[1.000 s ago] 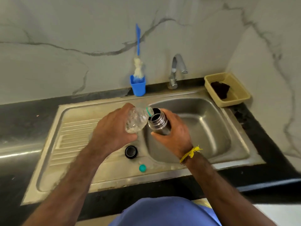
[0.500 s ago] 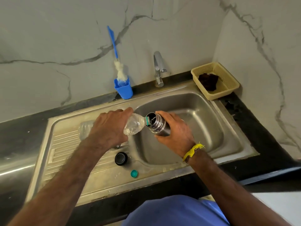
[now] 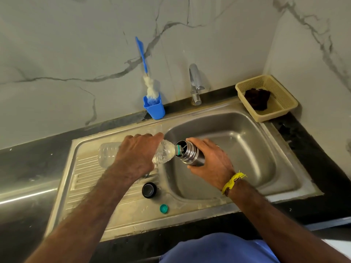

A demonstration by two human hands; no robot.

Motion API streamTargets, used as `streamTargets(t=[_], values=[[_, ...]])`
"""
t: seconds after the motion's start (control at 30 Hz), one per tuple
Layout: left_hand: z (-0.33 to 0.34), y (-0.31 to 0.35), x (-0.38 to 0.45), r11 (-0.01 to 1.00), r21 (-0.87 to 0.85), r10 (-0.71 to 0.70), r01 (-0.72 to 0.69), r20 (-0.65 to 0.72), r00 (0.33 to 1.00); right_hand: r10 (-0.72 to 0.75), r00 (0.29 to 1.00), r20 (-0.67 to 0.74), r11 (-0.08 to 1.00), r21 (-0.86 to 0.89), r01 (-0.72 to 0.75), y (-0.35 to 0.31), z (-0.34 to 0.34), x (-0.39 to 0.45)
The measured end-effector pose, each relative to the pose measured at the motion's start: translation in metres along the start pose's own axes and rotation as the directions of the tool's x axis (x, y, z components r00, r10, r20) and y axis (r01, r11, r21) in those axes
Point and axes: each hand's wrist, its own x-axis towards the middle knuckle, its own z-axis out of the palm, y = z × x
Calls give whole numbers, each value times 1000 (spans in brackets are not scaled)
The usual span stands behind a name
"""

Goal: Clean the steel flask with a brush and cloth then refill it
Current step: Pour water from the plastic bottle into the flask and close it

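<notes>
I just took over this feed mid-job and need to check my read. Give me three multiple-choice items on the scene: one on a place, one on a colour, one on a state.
1. Where is the brush?
A. in the sink basin
B. standing in the blue cup by the wall
C. in the left hand

2. What colour is the small loose bottle cap on the drainboard?
A. green
B. red
C. white

3. What state is the steel flask in?
A. capped and upright
B. lying in the basket
C. open, tilted, held by the right hand

Answers:
1 B, its handle rises from the cup.
2 A, it lies near the black flask lid.
3 C, the plastic bottle in the left hand meets its mouth.
</notes>
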Motion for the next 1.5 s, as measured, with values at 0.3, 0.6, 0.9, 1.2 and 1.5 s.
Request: streamTargets(t=[0.3,0.6,0.9,1.2,1.5], values=[[-11,-3,0,996,91,7,-13,62,998,-20,999,46,1000,23,19,-4,7,1],[-15,3,2,990,134,30,-39,66,997,15,999,46,1000,18,-15,-1,8,-4],[-24,12,1,966,231,97,-114,83,992,29,998,56,999,-15,-29,-6,10,-10],[-31,24,-1,961,250,78,-118,164,983,54,995,80,998,-21,-53,-5,9,-15],[-34,28,-2,960,259,67,-108,162,984,51,994,97,999,-25,-49,-9,5,-15]])
